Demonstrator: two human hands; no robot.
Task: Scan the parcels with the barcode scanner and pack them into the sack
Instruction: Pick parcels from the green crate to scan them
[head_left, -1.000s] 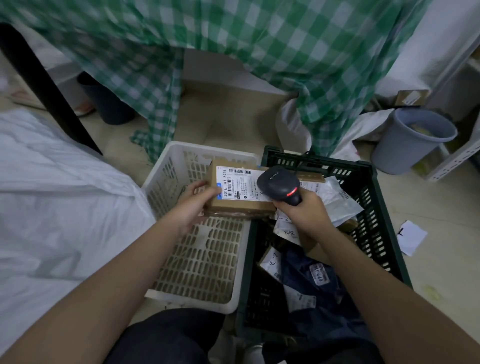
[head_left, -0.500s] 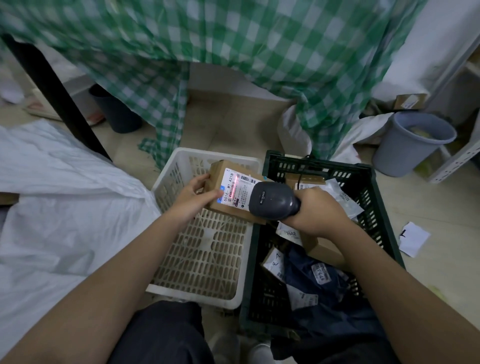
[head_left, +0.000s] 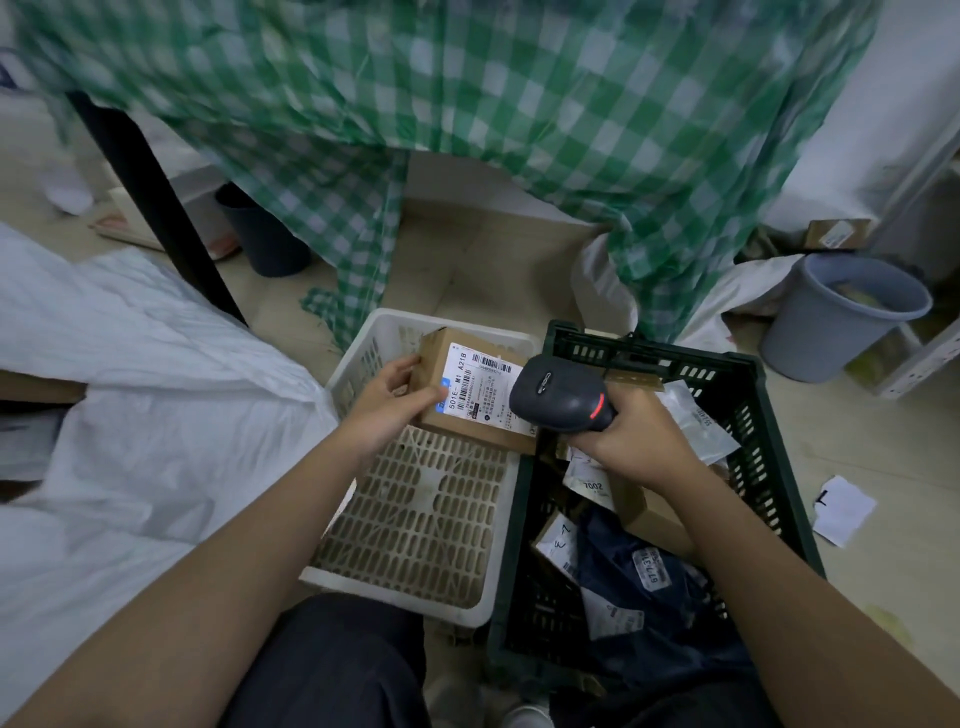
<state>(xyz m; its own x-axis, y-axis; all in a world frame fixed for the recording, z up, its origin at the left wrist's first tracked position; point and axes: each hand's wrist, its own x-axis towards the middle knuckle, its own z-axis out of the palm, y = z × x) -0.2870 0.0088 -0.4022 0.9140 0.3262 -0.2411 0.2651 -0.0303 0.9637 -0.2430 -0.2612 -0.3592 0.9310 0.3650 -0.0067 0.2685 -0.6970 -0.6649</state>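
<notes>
My left hand (head_left: 387, 408) grips a brown cardboard parcel (head_left: 470, 395) by its left end, white label facing up, above the white basket (head_left: 415, 519). My right hand (head_left: 631, 439) holds the dark barcode scanner (head_left: 558, 400), its head over the label's right edge and a red light glowing on its back. The dark green crate (head_left: 769, 467) on the right holds several more parcels: a navy bag (head_left: 649, 587), white mailers and a brown box. The white sack (head_left: 130, 415) lies spread on the left.
A green checked cloth (head_left: 467, 130) hangs over a table ahead, with a black table leg (head_left: 150, 202) on the left. A grey bin (head_left: 841, 317) stands at the right, a dark bin (head_left: 265, 239) under the table. A paper slip (head_left: 841, 512) lies on the floor.
The parcel has turned so its label runs lengthwise away from me and moved slightly left. The scanner swung over the label with a red beam on it; now its back light glows red.
</notes>
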